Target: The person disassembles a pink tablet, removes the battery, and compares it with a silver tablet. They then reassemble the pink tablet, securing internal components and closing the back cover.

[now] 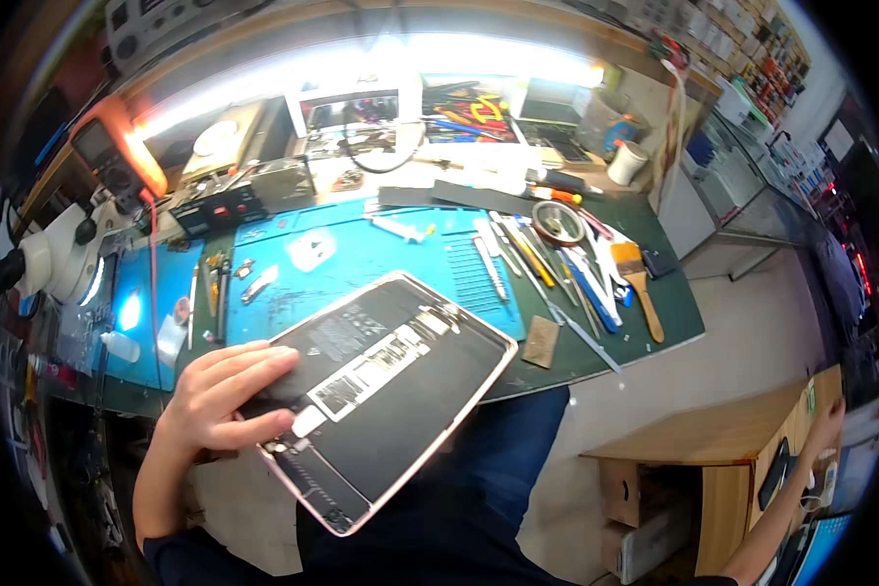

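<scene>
An opened tablet [430,391], its dark inside with a light strip of circuit board facing up, lies tilted across the front edge of the workbench and overhangs my lap. My left hand [230,396] grips its left edge, fingers and thumb over the inner face; the underside of the grip is hidden. Far off to the right, my right arm stretches out over a wooden desk [693,430]. At its end my right hand [826,426] is beside the desk's upright panel, close to a dark phone [774,473]. Its fingers are too small and blurred to read.
A blue work mat [342,254] covers the bench, with a syringe [397,230] on it. Tweezers, pens and a wooden-handled brush [637,283] crowd the right side, near a tape roll [559,223]. An orange multimeter [117,156] stands back left; a brown square pad [540,342] lies near the front.
</scene>
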Demonstrator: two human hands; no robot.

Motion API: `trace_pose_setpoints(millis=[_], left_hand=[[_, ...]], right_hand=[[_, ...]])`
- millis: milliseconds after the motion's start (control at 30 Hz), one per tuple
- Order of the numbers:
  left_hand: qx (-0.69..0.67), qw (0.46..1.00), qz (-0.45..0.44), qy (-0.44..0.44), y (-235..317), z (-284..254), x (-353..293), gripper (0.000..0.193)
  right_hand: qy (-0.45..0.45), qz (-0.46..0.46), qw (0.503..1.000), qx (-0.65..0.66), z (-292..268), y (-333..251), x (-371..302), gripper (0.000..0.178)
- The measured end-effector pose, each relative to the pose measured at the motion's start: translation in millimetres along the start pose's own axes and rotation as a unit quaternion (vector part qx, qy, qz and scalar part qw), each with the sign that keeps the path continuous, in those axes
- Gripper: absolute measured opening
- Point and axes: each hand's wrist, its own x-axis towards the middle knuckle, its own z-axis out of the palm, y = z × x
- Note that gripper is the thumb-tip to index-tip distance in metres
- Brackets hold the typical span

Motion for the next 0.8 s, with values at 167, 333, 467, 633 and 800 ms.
trace_pose_setpoints(millis=[167,333,467,633,800], left_hand=[[0.065,0.992,-0.077,-0.076,-17.5,2.0,-21.9,0.033],[0.152,0.958,-0.221,-0.104,-34.3,21.5,-40.7,0.042],[0.056,0.958,-0.282,0.007,-43.7,35.2,-34.2,0.051],[0.005,0.948,-0.318,0.009,-42.5,34.8,-40.8,0.049],[0.035,0.938,-0.34,0.053,-40.8,43.5,-32.9,0.041]], right_hand=[[-0.176,-0.104,0.93,0.304,-15.7,-426.9,-110.3,0.033],[-0.323,-0.301,0.813,0.381,-65.5,-665.7,-198.3,0.026],[-0.396,-0.353,0.79,0.306,-38.2,-731.6,-242.6,0.04],[-0.349,-0.395,0.793,0.305,-13.1,-729.3,-266.3,0.04],[-0.378,-0.296,0.767,0.426,-31.1,-736.0,-252.4,0.028]])
